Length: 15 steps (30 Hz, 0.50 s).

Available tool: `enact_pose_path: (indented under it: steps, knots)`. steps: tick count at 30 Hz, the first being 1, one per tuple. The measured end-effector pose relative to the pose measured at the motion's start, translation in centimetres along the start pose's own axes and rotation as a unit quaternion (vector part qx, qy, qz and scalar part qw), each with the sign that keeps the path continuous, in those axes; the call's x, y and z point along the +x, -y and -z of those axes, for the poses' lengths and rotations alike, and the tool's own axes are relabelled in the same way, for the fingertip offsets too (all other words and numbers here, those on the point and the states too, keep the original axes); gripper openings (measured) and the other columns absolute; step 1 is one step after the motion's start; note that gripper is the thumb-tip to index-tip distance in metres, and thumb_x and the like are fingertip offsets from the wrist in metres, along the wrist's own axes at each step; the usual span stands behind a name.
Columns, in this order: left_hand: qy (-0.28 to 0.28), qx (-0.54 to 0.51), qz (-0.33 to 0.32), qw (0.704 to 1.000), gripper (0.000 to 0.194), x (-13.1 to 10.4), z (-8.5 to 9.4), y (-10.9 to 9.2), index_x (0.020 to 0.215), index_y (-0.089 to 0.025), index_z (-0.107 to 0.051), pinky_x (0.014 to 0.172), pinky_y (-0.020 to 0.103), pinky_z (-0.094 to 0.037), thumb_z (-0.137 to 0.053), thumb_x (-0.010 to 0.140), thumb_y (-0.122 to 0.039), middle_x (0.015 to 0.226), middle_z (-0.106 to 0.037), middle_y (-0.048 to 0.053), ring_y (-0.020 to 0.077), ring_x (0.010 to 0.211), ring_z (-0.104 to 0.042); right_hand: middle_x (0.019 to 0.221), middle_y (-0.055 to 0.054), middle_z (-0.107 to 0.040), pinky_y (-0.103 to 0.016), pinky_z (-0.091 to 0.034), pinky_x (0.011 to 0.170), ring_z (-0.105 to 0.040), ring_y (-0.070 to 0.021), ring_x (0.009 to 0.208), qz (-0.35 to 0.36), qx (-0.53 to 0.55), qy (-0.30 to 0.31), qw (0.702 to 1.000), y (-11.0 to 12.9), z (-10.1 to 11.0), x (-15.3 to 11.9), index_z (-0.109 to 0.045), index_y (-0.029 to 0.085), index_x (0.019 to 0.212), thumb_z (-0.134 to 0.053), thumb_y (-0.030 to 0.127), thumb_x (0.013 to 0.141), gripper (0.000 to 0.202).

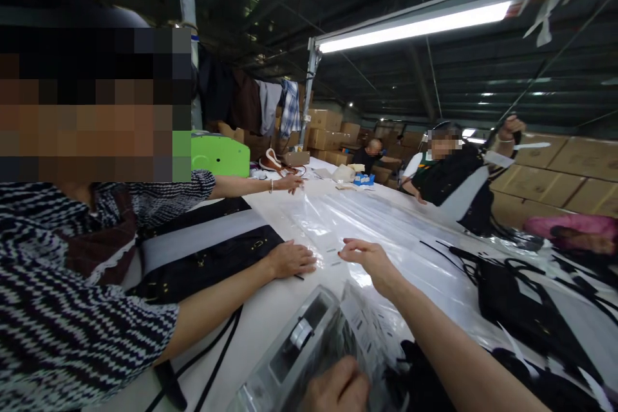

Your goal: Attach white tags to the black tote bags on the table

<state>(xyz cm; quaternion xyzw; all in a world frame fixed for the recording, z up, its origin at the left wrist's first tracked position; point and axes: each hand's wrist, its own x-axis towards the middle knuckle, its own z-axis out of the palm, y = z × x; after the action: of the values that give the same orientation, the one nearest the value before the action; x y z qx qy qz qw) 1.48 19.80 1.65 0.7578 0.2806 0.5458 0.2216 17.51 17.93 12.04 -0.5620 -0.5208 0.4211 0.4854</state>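
My right hand [374,264] reaches over a stack of clear plastic bags [391,232], its fingers partly stretched out and slightly apart. Near its fingertips, small printed marks show on the top bag. At the bottom edge my left hand [338,386] is curled closed, beside crumpled clear plastic with printed labels [360,322]; what it grips is hidden. A clear plastic box [299,341] with a shiny roll inside stands left of it. A co-worker's hand [294,261] lies flat on the table at the left edge of the bags.
Black bags with pale panels [203,244] lie before the co-worker at left. Another black bag with straps [521,296] lies at right. Across the table [270,206], a person holds up a black bag [463,187]. Cardboard boxes [545,164] are stacked behind.
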Motion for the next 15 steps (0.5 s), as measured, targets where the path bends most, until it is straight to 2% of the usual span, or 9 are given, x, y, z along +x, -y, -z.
enact_pose_path:
  steps: [2,4,6,8,11,13,15]
  knots:
    - [0.008,0.006,-0.008,1.0,0.015,-3.5,-1.5,-3.0,0.085,-0.029,-0.065,0.053,0.023,-0.05,-0.052,0.076,-0.026,0.081,-0.062,0.003,0.016,0.067,-0.059,0.102,-0.003,-0.058,-0.025,-0.033,0.074,-0.049,-0.0174,0.092,0.049,0.043,-0.028,0.997,1.4,0.8,-0.6,-0.058,0.018,0.058,-0.07,0.035,0.049,0.023]
    - [0.014,0.016,-0.017,1.0,0.023,-6.5,-2.9,-5.4,0.095,-0.027,-0.063,0.048,0.021,-0.048,-0.053,0.075,-0.023,0.09,-0.061,0.005,0.0128,0.059,-0.057,0.09,0.0,-0.059,-0.023,-0.034,0.064,-0.049,-0.0131,0.078,0.086,0.081,-0.042,0.992,2.9,1.3,-1.6,-0.055,0.019,0.061,-0.068,0.041,0.052,0.027]
    - [0.009,0.039,-0.032,0.999,0.037,-8.2,-3.9,-7.0,0.111,-0.024,-0.057,0.05,0.021,-0.049,-0.05,0.075,-0.018,0.109,-0.054,0.011,0.011,0.058,-0.056,0.072,0.003,-0.055,-0.02,-0.031,0.053,-0.044,-0.0095,0.063,0.106,0.13,-0.041,0.985,4.2,1.7,-2.8,-0.053,0.019,0.064,-0.07,0.042,0.054,0.03]
    - [-0.015,0.071,-0.048,0.996,0.044,-8.5,-4.4,-7.8,0.118,-0.021,-0.051,0.055,0.023,-0.05,-0.046,0.075,-0.012,0.117,-0.047,0.015,0.0117,0.063,-0.058,0.058,0.006,-0.047,-0.018,-0.027,0.046,-0.038,-0.007,0.053,0.113,0.184,-0.034,0.976,5.3,1.9,-4.2,-0.053,0.019,0.067,-0.073,0.039,0.055,0.031]
    - [-0.064,0.14,-0.035,0.987,0.047,-7.6,-4.5,-8.4,0.115,-0.021,-0.054,0.057,0.025,-0.051,-0.044,0.072,-0.007,0.096,-0.051,0.011,0.015,0.069,-0.058,0.05,0.008,-0.042,-0.015,-0.023,0.04,-0.032,-0.0046,0.045,0.11,0.235,-0.038,0.965,5.9,2.2,-5.8,-0.053,0.018,0.069,-0.077,0.036,0.055,0.033]
    - [-0.084,0.184,-0.018,0.979,0.048,-6.9,-4.4,-8.8,0.113,-0.02,-0.057,0.055,0.027,-0.051,-0.045,0.069,-0.007,0.085,-0.051,0.008,0.0164,0.067,-0.056,0.048,0.009,-0.041,-0.014,-0.022,0.038,-0.031,-0.0034,0.041,0.101,0.247,-0.065,0.961,5.6,2.6,-6.5,-0.051,0.018,0.067,-0.078,0.035,0.052,0.035]
    - [-0.087,0.178,-0.016,0.98,0.048,-6.3,-4.3,-9.2,0.11,-0.018,-0.059,0.06,0.029,-0.052,-0.045,0.066,-0.005,0.092,-0.054,0.01,0.0165,0.069,-0.057,0.045,0.01,-0.04,-0.014,-0.022,0.036,-0.03,-0.0025,0.038,0.077,0.256,-0.107,0.958,4.8,3.0,-6.7,-0.049,0.018,0.065,-0.079,0.034,0.052,0.036]
